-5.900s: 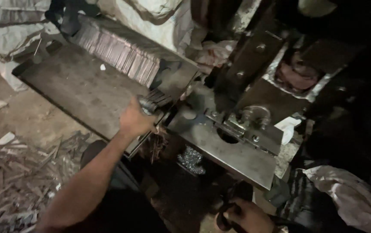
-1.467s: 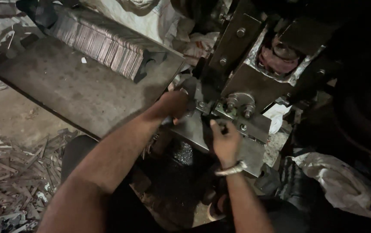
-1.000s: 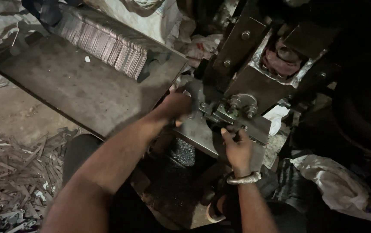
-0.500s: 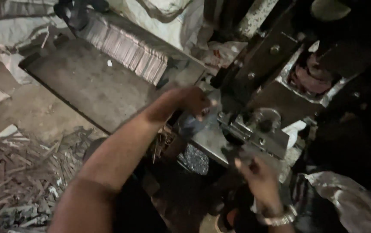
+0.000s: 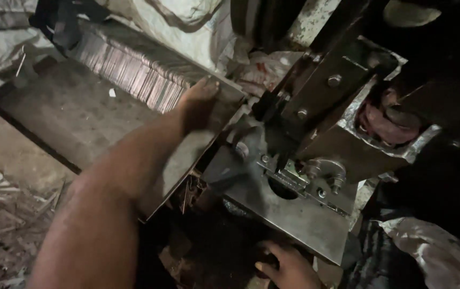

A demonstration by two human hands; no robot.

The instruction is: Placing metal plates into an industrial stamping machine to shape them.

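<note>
While one row of thin metal strips (image 5: 133, 69) stands on the dark counter (image 5: 64, 112), the left hand (image 5: 198, 104) touches its 3 o'clock end, grip unclear; the right hand (image 5: 289, 265) rests half-open below the press plate (image 5: 289, 214).

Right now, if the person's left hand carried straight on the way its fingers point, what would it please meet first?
Probably the row of thin, upright metal strips: the left hand points up towards its right end, fingertips about there already, though depth is unclear.
</note>
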